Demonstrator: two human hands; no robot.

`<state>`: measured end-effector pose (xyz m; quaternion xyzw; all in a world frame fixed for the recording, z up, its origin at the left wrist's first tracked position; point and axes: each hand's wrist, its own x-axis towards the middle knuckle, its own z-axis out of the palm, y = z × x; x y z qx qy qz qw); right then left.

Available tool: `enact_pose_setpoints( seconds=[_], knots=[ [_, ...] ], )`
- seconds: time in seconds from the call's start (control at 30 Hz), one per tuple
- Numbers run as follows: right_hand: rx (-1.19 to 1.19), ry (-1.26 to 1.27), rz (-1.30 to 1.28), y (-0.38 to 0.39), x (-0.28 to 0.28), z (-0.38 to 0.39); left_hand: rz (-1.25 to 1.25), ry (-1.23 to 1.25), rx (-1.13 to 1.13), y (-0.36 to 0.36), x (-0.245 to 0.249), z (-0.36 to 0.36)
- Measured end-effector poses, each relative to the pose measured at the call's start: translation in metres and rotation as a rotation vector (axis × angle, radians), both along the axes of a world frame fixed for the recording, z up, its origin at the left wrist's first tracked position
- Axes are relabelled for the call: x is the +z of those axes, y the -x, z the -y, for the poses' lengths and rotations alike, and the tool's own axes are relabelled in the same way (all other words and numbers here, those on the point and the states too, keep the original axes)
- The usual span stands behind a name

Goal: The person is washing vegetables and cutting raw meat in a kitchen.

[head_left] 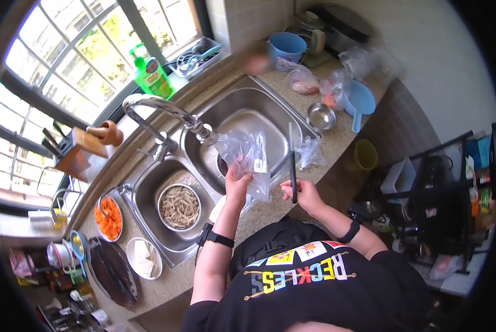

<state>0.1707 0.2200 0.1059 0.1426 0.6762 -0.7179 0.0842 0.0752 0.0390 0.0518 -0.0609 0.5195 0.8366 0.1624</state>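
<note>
My left hand (pixel 237 178) grips a clear plastic bag (pixel 247 153) and holds it up under the spout of the steel faucet (pixel 165 108), above the right basin of the double sink (pixel 270 99). My right hand (pixel 300 192) holds a knife (pixel 293 160) with a dark handle, its blade pointing up and away over the sink's front edge. A black watch band sits on each wrist.
The left basin holds a steel bowl of bean sprouts (pixel 179 207). On the granite counter at left stand a bowl of carrot slices (pixel 109 218), a white bowl (pixel 144 258) and a dark plate (pixel 113 271). A green soap bottle (pixel 151 74), a knife block (pixel 76 152), a blue ladle (pixel 360 102), a small steel bowl (pixel 321 116) and bagged food (pixel 303 82) surround the sink.
</note>
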Motion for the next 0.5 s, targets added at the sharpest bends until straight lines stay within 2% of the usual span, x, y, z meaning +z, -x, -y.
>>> enact_pose_setpoints(
  seconds=[0.07,0.13,0.2,0.27,0.33,0.4,0.47,0.5],
  knots=[
    [-0.103,-0.007,-0.003,-0.013,-0.003,-0.014,-0.175,0.104,0.002,0.0,0.014,-0.013],
    [-0.177,-0.056,0.011,-0.025,0.001,-0.027,-0.453,0.344,-0.027,0.004,0.01,-0.032],
    [-0.253,-0.075,-0.024,-0.038,-0.006,-0.037,-0.584,0.414,-0.048,0.005,0.003,-0.057],
    [-0.338,-0.103,0.038,-0.049,0.003,-0.044,-0.768,0.606,-0.016,-0.002,0.022,-0.08],
    [-0.382,-0.118,0.038,-0.062,0.003,-0.05,-0.772,0.601,-0.066,-0.006,0.02,-0.105],
    [-0.432,-0.104,0.095,-0.074,0.006,-0.058,-0.84,0.835,-0.099,-0.01,0.006,-0.134],
    [-0.446,-0.115,0.075,-0.084,-0.002,-0.07,-0.829,0.898,-0.125,-0.014,-0.008,-0.164],
    [-0.433,-0.119,0.066,-0.087,-0.003,-0.073,-0.843,1.031,-0.146,-0.015,-0.011,-0.173]
  ],
)
